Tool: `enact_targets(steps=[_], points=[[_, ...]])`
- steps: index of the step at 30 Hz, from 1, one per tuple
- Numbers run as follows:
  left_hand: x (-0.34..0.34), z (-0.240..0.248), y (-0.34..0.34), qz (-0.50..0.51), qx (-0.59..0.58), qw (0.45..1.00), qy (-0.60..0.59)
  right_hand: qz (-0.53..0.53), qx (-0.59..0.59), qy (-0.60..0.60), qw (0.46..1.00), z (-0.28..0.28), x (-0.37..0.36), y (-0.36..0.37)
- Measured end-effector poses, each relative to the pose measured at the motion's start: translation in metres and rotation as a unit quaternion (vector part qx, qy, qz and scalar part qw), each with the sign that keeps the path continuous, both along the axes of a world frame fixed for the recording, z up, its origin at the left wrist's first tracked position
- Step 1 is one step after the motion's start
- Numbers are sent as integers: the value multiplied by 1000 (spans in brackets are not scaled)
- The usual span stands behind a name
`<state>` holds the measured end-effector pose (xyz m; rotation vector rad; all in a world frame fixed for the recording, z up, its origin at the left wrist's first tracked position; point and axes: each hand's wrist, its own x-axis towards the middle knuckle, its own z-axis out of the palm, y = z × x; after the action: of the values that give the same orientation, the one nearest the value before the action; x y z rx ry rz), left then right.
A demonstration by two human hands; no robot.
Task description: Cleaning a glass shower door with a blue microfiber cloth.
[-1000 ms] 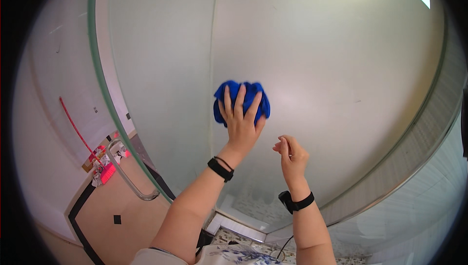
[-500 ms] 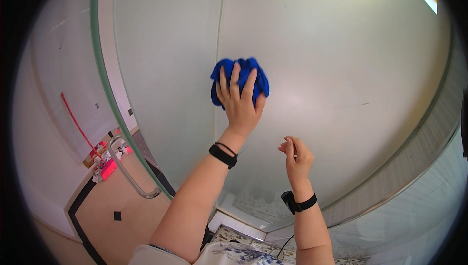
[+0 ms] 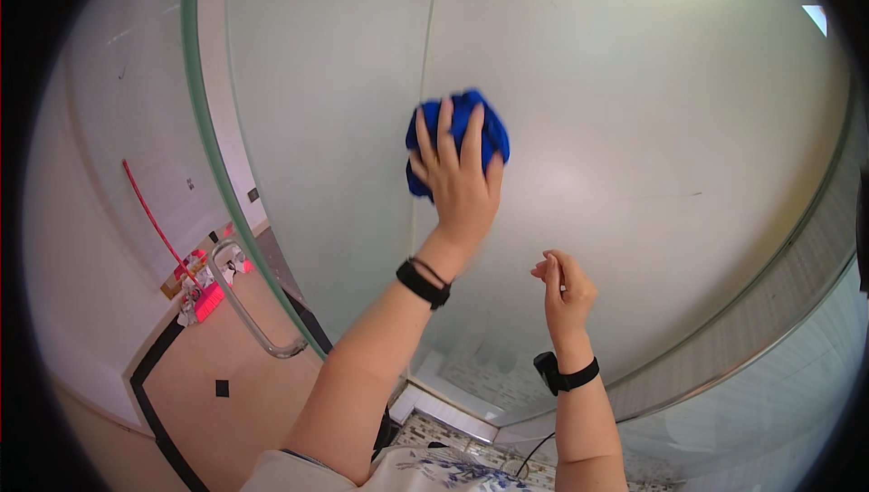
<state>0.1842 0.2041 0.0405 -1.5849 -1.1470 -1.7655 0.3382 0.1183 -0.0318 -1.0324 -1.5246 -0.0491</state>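
Note:
My left hand (image 3: 463, 189) presses a crumpled blue cloth (image 3: 491, 141) flat against a large pale glass panel (image 3: 579, 121), its fingers spread over the fabric. The cloth lies across the vertical seam in the glass. Lower and to the right, my right hand (image 3: 568, 291) hangs in front of the same panel with its fingers curled in and the thumb near them. Nothing shows in it. Both wrists carry black bands.
A green-edged glass door (image 3: 210, 143) with a curved metal handle (image 3: 262, 324) stands at the left. Beyond it, a pink broom (image 3: 206, 300) with a red stick leans by some litter on the tan floor (image 3: 244, 410). A grey curved ledge (image 3: 724, 361) runs along the lower right.
My left hand and the cloth have slid slightly upward on the glass. The whole view has shifted a little, and my right hand keeps its curled pose.

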Motion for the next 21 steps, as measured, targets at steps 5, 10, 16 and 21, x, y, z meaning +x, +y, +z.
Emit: enact_targets(steps=[5,10,16,21], points=[[3,40,5,20,37,999,-28,-5,10,-12,1000,2,-1,-4],[-3,-17,16,9,72,997,30,-17,11,-19,1000,2,0,-2],[-9,-124,26,-34,44,998,36,-23,24,-14,999,5,0,1],[-16,-194,23,-44,-4,997,68,-30,17,-16,999,5,0,2]])
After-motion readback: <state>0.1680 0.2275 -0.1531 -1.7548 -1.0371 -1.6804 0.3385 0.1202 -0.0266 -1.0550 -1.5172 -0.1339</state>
